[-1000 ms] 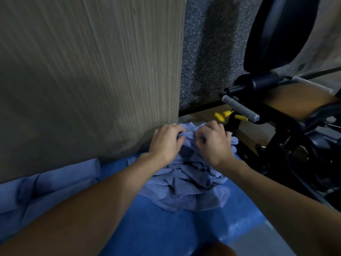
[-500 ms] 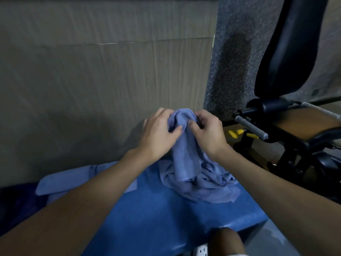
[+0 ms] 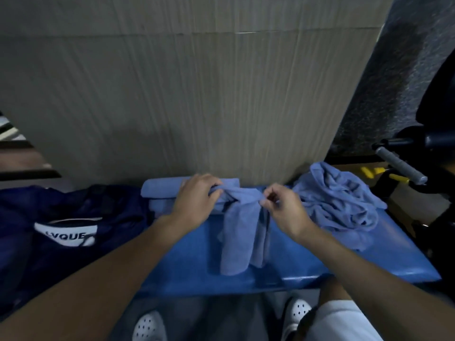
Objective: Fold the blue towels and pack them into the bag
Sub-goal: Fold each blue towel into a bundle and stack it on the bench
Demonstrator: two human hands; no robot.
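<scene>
**A pale blue terry towel (image 3: 240, 232) is held up by its top edge over a blue padded bench (image 3: 295, 262).**

The towel's upper edge is gripped by the left hand (image 3: 197, 203), whose fingers are curled over a bunched corner. It is also pinched by the right hand (image 3: 283, 210) between thumb and fingertips. The cloth is hung in a narrow, creased strip down over the bench top. A stack of folded blue towels (image 3: 162, 188) is seen just behind the left hand, set against a grey wood-grain panel (image 3: 197, 94). A crumpled heap of blue towels (image 3: 339, 203) is piled at the bench's right end, near the right hand. A dark navy fabric bag (image 3: 73, 217) with a white label is laid at the left, just beside the folded stack. A grey-gripped handle (image 3: 401, 166) on black equipment is seen at far right, and white perforated clogs (image 3: 147, 326) are seen below the bench edge.
</scene>
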